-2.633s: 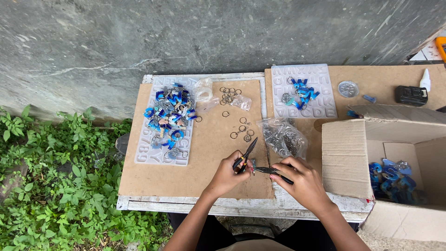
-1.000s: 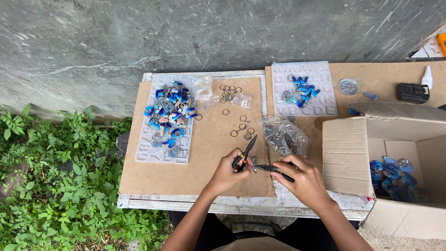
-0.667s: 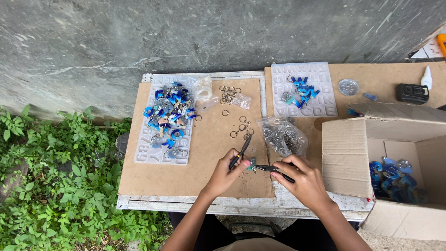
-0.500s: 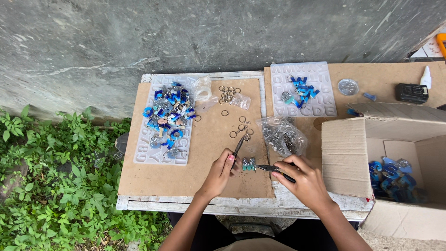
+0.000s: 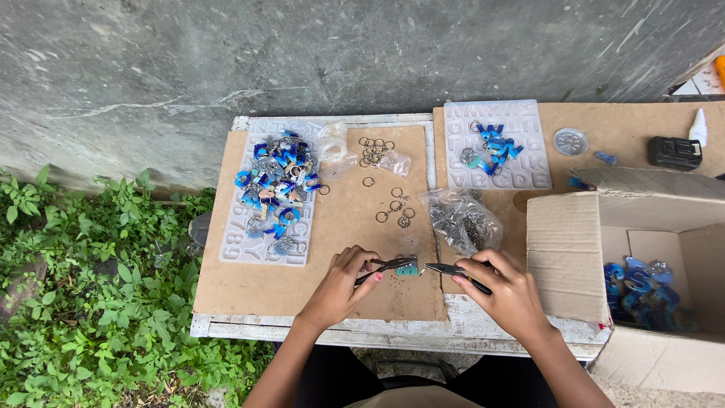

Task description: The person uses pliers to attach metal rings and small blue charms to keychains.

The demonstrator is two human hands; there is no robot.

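A rough grey concrete wall (image 5: 317, 53) fills the far side. A white wooden desk (image 5: 468, 325) stands against it in daylight, green weeds (image 5: 91, 302) on the left.

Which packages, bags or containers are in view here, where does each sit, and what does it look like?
Cardboard box: right of the table, open, brown, blue pieces inside.
Clear plastic bag: table centre, just beyond the right hand, crumpled, holding metal rings.
Small clear bag: upper table, beside the left mould sheet.
Round clear lid: upper right.

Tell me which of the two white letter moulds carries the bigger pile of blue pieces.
The left mould, beside the plants; the right mould holds only a small cluster.
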